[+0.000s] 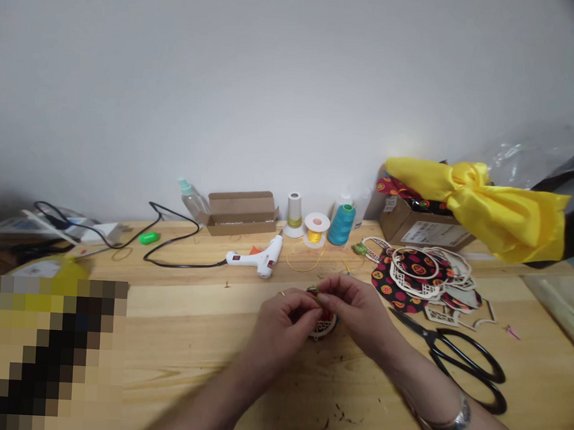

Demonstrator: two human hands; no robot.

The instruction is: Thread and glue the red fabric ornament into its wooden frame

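Two bare hands, both mine, meet over the table of pale, varnished-looking wood (188,351) at a small round ornament of cream openwork with a red interior (325,328), which lies directly below my fingertips, near the middle of the work surface. My left hand (284,321), with a thin gold-coloured ring (281,294) on one finger, is curled inward: thumb and forefinger are drawn nearly together at the ornament's upper part, with only a slight gap between them. My right hand (359,315) comes in from the other side, thumb and forefinger closed to a pinch at the ornament's top, just beside a small green piece (312,288); its remaining fingers are bent loosely. I cannot tell exactly which strand or edge lies between the tips, since my fingers cover it. A broad silver-coloured bracelet (454,421) encircles my right wrist. Near my right forearm lie large scissors with black looped handles (430,339), blades pointing away from me; beyond them rests a pile of cream cut-out frames and dark patterned fabric (423,273). Farther back, roughly ahead of my hands, stand a white spool of yellow cord (317,222) and a teal cone of thread (342,225), with a white glue gun (269,254) lying to their left.
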